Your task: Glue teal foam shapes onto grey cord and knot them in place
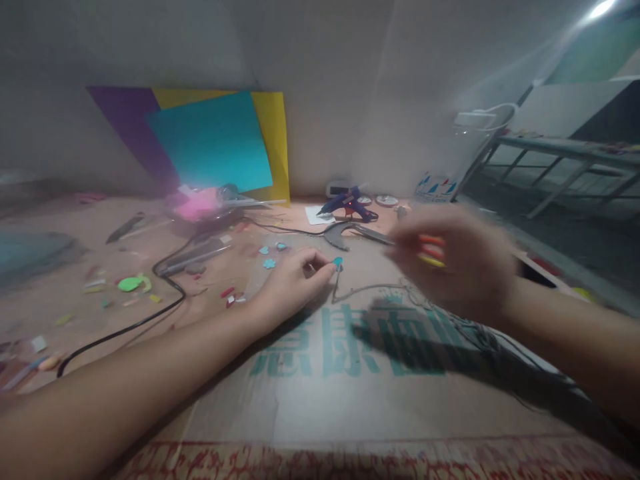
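Note:
My left hand (300, 280) pinches a small teal piece (338, 262) between thumb and fingertips, just above the cardboard. A thin grey cord (370, 287) runs from beside that piece toward the right. Smeared by motion, my right hand (450, 263) is wrapped round a scissors-like tool (367, 232). Its grey, curved end points left, above the teal piece and apart from it; orange and yellow show at the grip. Small light-blue cutouts (269, 264), one flower-shaped, lie beyond my left wrist.
A purple glue gun (350, 203) rests at the back, by the wall. Coloured sheets (215, 143) lean there too, near a pink item in clear plastic (197, 202). Scraps (131, 284) and a black cable (170, 280) lie left. Tangled grey cord (480, 333) lies under my right forearm.

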A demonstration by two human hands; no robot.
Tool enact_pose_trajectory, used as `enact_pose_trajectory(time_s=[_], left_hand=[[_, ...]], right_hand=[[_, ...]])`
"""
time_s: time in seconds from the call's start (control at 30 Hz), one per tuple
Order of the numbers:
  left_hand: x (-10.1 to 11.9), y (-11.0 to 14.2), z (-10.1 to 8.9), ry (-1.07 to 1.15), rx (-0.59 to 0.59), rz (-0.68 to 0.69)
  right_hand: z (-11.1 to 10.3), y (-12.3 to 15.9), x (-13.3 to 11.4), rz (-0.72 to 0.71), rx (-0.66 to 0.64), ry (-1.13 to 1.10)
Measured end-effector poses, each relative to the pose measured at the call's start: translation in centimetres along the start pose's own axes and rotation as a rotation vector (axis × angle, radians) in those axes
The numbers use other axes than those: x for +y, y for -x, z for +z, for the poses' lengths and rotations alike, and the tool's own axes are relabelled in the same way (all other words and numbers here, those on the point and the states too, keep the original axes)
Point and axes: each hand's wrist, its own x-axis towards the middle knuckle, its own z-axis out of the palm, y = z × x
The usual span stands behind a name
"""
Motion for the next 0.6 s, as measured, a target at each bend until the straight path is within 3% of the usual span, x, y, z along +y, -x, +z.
enact_pose_trajectory(time_s=[0.13,0.3,0.43,0.6], left_hand=[[-0.1,-0.1,0.0,0.018,-0.02,0.029],[-0.7,0.0,0.1,0.034,-0.029,0.035],[-0.7,0.1,0.0,0.045,-0.049,0.038],[-0.5,0.0,-0.1,0.014,-0.048,0.039]], right_hand=[[2.8,0.3,1.8,-0.317,-0.189,0.272],[3.6,0.0,1.6,-0.468,-0.279,0.355],[3.7,-0.5,0.9,-0.464,-0.282,0.345],[4.6,0.4,1.8,-0.3,-0.121,0.161]])
